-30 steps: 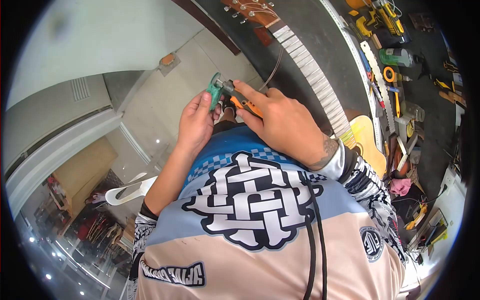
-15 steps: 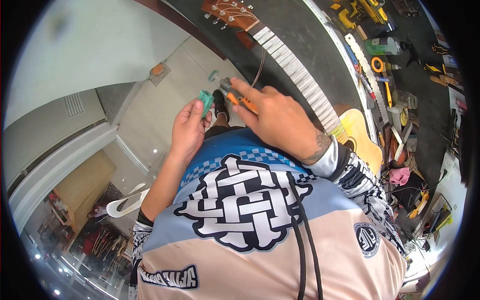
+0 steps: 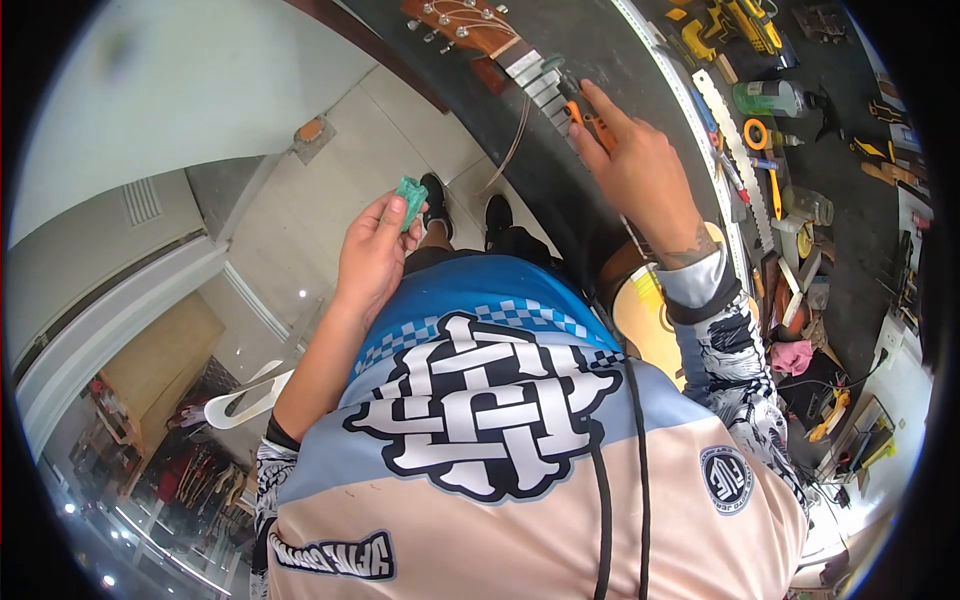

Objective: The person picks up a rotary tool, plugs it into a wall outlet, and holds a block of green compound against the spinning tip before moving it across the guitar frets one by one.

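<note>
My left hand [image 3: 378,245] pinches a small green block that looks like polishing compound [image 3: 411,201], held up over the floor in front of my body. In my right hand [image 3: 645,172] is a rotary tool [image 3: 590,117], orange and dark grey, with a small round greenish wheel [image 3: 553,63] at its tip. The wheel overlaps the guitar neck [image 3: 535,80] near the headstock [image 3: 460,25]. Silvery-white strips cover the fretboard between the frets. My right hand and forearm hide much of the neck, while the pale guitar body [image 3: 640,325] shows below the wrist.
The guitar lies on a dark workbench [image 3: 600,45]. Along the bench's right side are a notched white strip [image 3: 745,150], a green spray bottle [image 3: 765,97], an orange tape ring [image 3: 756,132] and yellow power tools [image 3: 745,25]. A loose string hangs over the bench edge.
My right hand has moved right and up with the rotary tool, from beside the green block to over the guitar neck. My left hand stays nearly still with the block.
</note>
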A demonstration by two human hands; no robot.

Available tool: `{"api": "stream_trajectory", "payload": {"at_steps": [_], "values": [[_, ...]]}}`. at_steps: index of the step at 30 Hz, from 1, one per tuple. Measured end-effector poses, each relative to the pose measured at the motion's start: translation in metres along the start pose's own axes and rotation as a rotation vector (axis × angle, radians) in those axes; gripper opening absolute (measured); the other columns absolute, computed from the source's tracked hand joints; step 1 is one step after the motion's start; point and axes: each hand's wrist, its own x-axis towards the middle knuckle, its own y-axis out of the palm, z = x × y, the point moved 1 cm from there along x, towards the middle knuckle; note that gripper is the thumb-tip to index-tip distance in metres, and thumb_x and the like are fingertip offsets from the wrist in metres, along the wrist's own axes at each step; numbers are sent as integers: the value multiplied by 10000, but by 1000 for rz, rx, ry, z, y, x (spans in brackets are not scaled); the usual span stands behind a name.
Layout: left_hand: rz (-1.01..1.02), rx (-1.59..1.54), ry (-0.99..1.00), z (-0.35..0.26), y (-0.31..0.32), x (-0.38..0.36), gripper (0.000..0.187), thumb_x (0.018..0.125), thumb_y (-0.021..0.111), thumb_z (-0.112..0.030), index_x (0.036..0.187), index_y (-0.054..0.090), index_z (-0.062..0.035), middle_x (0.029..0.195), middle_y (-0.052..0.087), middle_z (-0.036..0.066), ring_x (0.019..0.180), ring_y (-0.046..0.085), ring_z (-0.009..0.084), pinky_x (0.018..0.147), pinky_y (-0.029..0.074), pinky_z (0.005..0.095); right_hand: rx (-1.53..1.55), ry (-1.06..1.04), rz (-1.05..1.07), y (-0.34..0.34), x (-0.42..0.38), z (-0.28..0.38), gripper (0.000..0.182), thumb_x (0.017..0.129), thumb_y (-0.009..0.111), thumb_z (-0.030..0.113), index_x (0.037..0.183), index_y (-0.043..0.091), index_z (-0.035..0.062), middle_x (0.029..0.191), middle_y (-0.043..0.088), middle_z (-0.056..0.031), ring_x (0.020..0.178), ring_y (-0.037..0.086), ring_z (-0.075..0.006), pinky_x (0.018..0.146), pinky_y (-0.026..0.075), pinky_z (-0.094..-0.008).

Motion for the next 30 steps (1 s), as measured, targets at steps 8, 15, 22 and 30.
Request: {"api": "stream_trajectory", "payload": {"at_steps": [8, 15, 22, 30], "values": [[-23, 8, -13, -6, 1, 0, 388, 1044, 556, -353, 1188, 596, 5, 1107, 646, 87, 837, 539, 115, 753, 428, 245, -147, -81, -35, 7, 6, 7, 510, 948, 627, 416, 1430, 545, 271, 842, 653, -181, 733, 699, -387, 654, 575, -466], [-28, -5, -18, -6, -2, 5, 382, 1044, 556, -352, 1185, 598, 0, 1104, 648, 84, 841, 545, 112, 756, 431, 242, -177, -103, 1, 9, 4, 12, 502, 954, 626, 392, 1433, 538, 268, 836, 642, -183, 723, 702, -370, 639, 576, -453], [-17, 1, -30, -7, 0, 10, 377, 1044, 557, -348, 1193, 598, -5, 1107, 649, 81, 846, 546, 111, 761, 432, 242, -157, -142, 35, 11, 0, 18, 484, 959, 621, 375, 1421, 548, 249, 830, 636, -191, 717, 702, -367, 636, 577, -451], [-17, 2, -29, -11, -4, 10, 378, 1045, 555, -339, 1201, 598, 3, 1102, 648, 86, 841, 543, 114, 751, 433, 244, -156, -69, -62, 5, 13, 5, 489, 948, 633, 387, 1417, 558, 269, 853, 652, -188, 724, 696, -381, 645, 573, -463]]}}
